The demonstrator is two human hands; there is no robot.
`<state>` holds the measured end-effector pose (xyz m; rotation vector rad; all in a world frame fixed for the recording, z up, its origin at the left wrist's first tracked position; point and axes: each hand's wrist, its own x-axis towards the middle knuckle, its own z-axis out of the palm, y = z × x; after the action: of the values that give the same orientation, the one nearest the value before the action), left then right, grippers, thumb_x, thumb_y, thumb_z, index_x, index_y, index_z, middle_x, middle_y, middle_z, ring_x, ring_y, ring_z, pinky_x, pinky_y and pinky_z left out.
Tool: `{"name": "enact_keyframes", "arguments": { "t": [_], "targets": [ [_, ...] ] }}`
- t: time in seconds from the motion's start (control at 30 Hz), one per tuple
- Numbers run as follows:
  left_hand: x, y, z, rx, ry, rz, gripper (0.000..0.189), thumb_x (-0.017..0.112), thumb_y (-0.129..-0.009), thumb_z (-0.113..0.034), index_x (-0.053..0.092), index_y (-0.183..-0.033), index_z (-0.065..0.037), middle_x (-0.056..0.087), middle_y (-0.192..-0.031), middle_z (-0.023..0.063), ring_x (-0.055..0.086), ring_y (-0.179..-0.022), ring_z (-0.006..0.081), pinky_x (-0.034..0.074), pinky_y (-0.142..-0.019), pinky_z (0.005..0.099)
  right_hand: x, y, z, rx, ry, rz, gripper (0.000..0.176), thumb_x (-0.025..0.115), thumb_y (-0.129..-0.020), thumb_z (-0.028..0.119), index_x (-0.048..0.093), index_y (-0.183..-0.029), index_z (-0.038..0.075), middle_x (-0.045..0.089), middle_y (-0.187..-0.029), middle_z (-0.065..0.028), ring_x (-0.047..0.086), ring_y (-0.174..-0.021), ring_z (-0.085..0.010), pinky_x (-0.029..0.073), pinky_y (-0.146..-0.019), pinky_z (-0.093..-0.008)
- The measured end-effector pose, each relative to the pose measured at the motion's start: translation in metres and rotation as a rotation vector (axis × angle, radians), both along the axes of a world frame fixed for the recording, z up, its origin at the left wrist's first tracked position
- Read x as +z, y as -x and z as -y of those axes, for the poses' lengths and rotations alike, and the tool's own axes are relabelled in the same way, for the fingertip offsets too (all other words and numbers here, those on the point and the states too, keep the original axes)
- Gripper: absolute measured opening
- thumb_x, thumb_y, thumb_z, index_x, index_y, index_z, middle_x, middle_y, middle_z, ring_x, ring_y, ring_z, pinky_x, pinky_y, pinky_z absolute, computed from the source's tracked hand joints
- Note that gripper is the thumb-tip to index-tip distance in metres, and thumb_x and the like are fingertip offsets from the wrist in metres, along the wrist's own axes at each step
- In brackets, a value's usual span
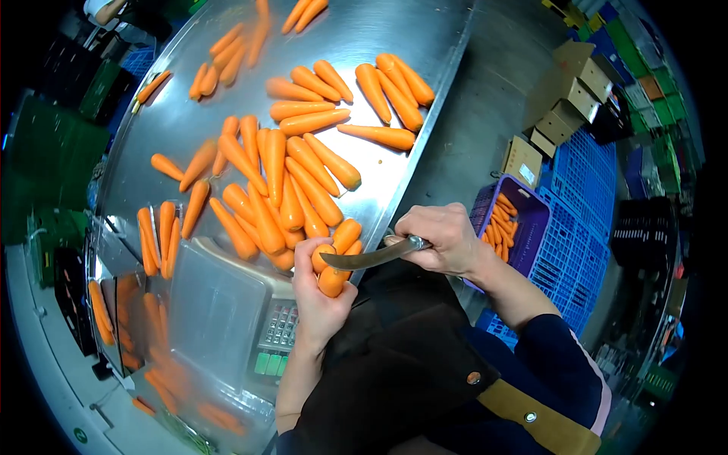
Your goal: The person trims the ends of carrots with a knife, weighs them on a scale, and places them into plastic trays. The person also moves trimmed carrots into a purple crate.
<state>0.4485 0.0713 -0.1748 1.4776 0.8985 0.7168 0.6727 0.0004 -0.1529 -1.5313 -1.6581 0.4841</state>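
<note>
My left hand [309, 302] is closed around a small bunch of carrots [331, 281], their blunt ends pointing up towards me. In my right hand [441, 240] is a knife [360, 261] with a curved blade, its handle inside my fist. The blade reaches left across the held carrots, its tip overlapping their ends in this view. Just beyond my left hand, many loose carrots [274, 163] lie in a spread pile on the steel table [394, 34].
Left of my left hand stands a scale with a keypad [279, 326] and clear plastic cover [216, 292]. On the right, a purple crate [532, 246] of carrots sits by blue pallets [580, 258] and cardboard boxes [561, 121]. Another person's arm [108, 10] shows top left.
</note>
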Motion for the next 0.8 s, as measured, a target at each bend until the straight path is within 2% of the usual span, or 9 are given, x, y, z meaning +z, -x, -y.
{"name": "enact_keyframes", "arguments": {
  "t": [0.07, 0.17, 0.27, 0.43, 0.53, 0.63, 0.67, 0.77, 0.8],
  "targets": [
    [0.007, -0.003, -0.001, -0.064, -0.196, -0.094, 0.059, 0.061, -0.062, 0.009, 0.048, -0.118, -0.004, 0.050, -0.107, 0.0133, 0.053, -0.100, 0.0283, 0.043, -0.095, 0.0347, 0.002, 0.005, 0.002, -0.073, 0.020, -0.149, 0.014, 0.075, -0.078, 0.011, 0.064, -0.085, 0.006, 0.062, -0.069, -0.0075, 0.061, -0.059, -0.0220, 0.045, -0.055, -0.0303],
    [0.008, -0.006, 0.000, -0.168, -0.374, -0.213, 0.056, 0.069, -0.065, 0.005, 0.050, -0.117, -0.003, 0.053, -0.107, 0.0175, 0.054, -0.100, 0.0378, 0.044, -0.090, 0.0415, 0.019, 0.016, -0.001, -0.031, 0.011, -0.284, 0.027, 0.078, -0.076, 0.011, 0.067, -0.100, 0.005, 0.065, -0.103, -0.0119, 0.067, -0.078, -0.0214, 0.051, -0.065, -0.0285],
    [-0.001, -0.013, 0.001, -0.203, -0.468, -0.275, 0.056, 0.074, -0.068, -0.001, 0.050, -0.119, -0.003, 0.054, -0.106, 0.0174, 0.054, -0.102, 0.0379, 0.043, -0.087, 0.0436, 0.046, 0.028, -0.002, 0.067, 0.059, -0.248, 0.039, 0.082, -0.073, 0.013, 0.067, -0.109, 0.008, 0.059, -0.125, -0.0138, 0.069, -0.087, -0.0236, 0.054, -0.071, -0.0306],
    [-0.009, -0.020, 0.002, -0.166, -0.690, -0.453, 0.049, 0.075, -0.071, -0.006, 0.053, -0.114, 0.000, 0.055, -0.104, 0.0185, 0.053, -0.098, 0.0373, 0.039, -0.079, 0.0454, 0.033, 0.039, -0.009, 0.107, 0.239, 0.016, 0.016, 0.077, -0.077, 0.014, 0.065, -0.085, 0.009, 0.060, -0.124, -0.0113, 0.067, -0.081, -0.0309, 0.055, -0.067, -0.0375],
    [-0.012, -0.017, 0.001, -0.166, -0.601, -0.493, 0.057, 0.076, -0.068, -0.005, 0.051, -0.119, -0.001, 0.055, -0.104, 0.0192, 0.053, -0.100, 0.0383, 0.039, -0.083, 0.0454, 0.026, 0.038, -0.014, 0.148, 0.252, -0.071, 0.013, 0.076, -0.077, 0.012, 0.065, -0.084, 0.008, 0.064, -0.117, -0.0110, 0.068, -0.086, -0.0284, 0.054, -0.073, -0.0344],
    [-0.005, -0.018, -0.001, -0.140, -0.569, -0.477, 0.064, 0.074, -0.065, 0.000, 0.047, -0.122, -0.001, 0.055, -0.103, 0.0171, 0.055, -0.101, 0.0340, 0.043, -0.089, 0.0431, 0.020, 0.027, -0.018, 0.124, 0.087, -0.366, 0.011, 0.074, -0.078, 0.008, 0.066, -0.084, 0.005, 0.066, -0.110, -0.0104, 0.067, -0.094, -0.0243, 0.052, -0.083, -0.0331],
    [-0.011, -0.016, -0.002, -0.117, -0.386, -0.377, 0.064, 0.072, -0.065, 0.001, 0.046, -0.123, -0.001, 0.054, -0.103, 0.0154, 0.056, -0.101, 0.0314, 0.044, -0.090, 0.0415, 0.031, 0.018, -0.016, 0.077, 0.128, -0.449, 0.009, 0.072, -0.079, 0.006, 0.065, -0.083, 0.002, 0.066, -0.105, -0.0095, 0.064, -0.100, -0.0209, 0.049, -0.089, -0.0337],
    [-0.012, -0.012, -0.010, -0.059, 0.070, -0.077, 0.062, 0.064, -0.063, 0.007, 0.045, -0.122, -0.001, 0.052, -0.104, 0.0086, 0.057, -0.100, 0.0212, 0.048, -0.093, 0.0358, 0.019, -0.018, -0.008, -0.133, 0.152, -0.554, 0.014, 0.073, -0.083, 0.011, 0.066, -0.086, -0.001, 0.067, -0.098, -0.0078, 0.064, -0.091, -0.0131, 0.050, -0.080, -0.0283],
    [-0.015, -0.012, -0.014, -0.027, 0.219, 0.072, 0.062, 0.064, -0.062, 0.006, 0.046, -0.121, -0.001, 0.052, -0.103, 0.0089, 0.057, -0.099, 0.0229, 0.048, -0.094, 0.0371, 0.016, -0.025, -0.006, -0.210, 0.213, -0.573, 0.014, 0.073, -0.084, 0.012, 0.067, -0.087, -0.001, 0.067, -0.095, -0.0077, 0.063, -0.091, -0.0116, 0.050, -0.080, -0.0280]
  ]
}}
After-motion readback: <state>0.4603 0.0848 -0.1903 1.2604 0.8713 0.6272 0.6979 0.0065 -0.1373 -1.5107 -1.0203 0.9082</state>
